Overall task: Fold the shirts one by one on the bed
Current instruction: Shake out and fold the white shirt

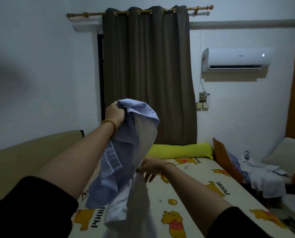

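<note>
Head view: left hand [115, 112] is fisted around the bunched top of a pale blue cotton shirt [121, 157], raised above the cartoon-bear printed bed sheet [191, 194]; right hand [149, 169], fingers apparently loosely spread, touches the hanging fabric lower down.

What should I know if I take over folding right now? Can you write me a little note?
Left hand: shut, gripping the blue shirt by its top and holding it up above the bed.
Right hand: lower down, fingers at the shirt's hanging edge; whether it grips is hard to tell.
A pale folded piece lies on the bed under the shirt, possibly already done.
More clothes wait in a pile on the right.
Left to do: lay the blue shirt flat, fold it, then fold the pile one by one.
</note>
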